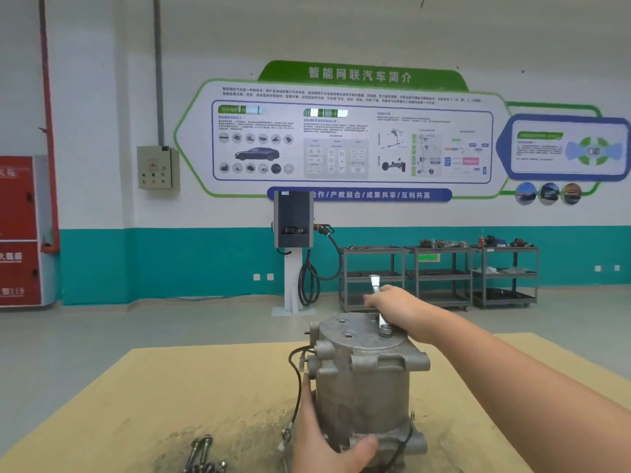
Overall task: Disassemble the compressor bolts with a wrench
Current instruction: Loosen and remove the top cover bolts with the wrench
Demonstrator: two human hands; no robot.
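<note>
A grey metal compressor (363, 380) stands upright on the tan table (170, 397), with a black cable down its left side. A silver wrench (379, 302) has its ring end set on a bolt (386, 332) at the right of the compressor's top face, and its handle points up and away. My right hand (392, 303) grips the wrench handle from the right. My left hand (327, 435) holds the compressor's lower body, thumb across its front near the base.
Several removed long bolts (201, 455) lie on the table at the front left. Beyond the table are a grey floor, a charging post (293, 227) with a cable, and three dark shelf carts (440, 274) against the teal wall.
</note>
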